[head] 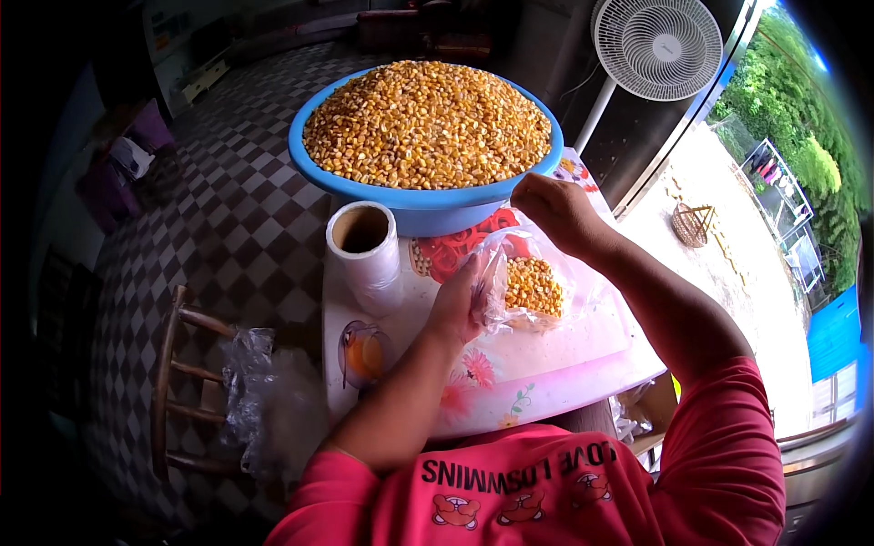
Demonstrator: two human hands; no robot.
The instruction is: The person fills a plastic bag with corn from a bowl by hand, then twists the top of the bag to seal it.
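Note:
My left hand grips the left side of a clear plastic bag with corn kernels in it. The bag rests on a table with a flowered cover. My right hand, fingers curled in, is raised above the bag's upper right, near the rim of a blue plastic basin. Whether it holds anything cannot be seen. Dried corn kernels are heaped high in the basin. Left of the bag, a roll of clear plastic bags stands upright on the table, its hollow core facing up.
A round dish with something orange lies at the table's left edge. Plastic film hangs by a wooden chair on the left. A white fan stands behind right. Below the table's right edge is a cardboard box. Outside sits a wicker basket.

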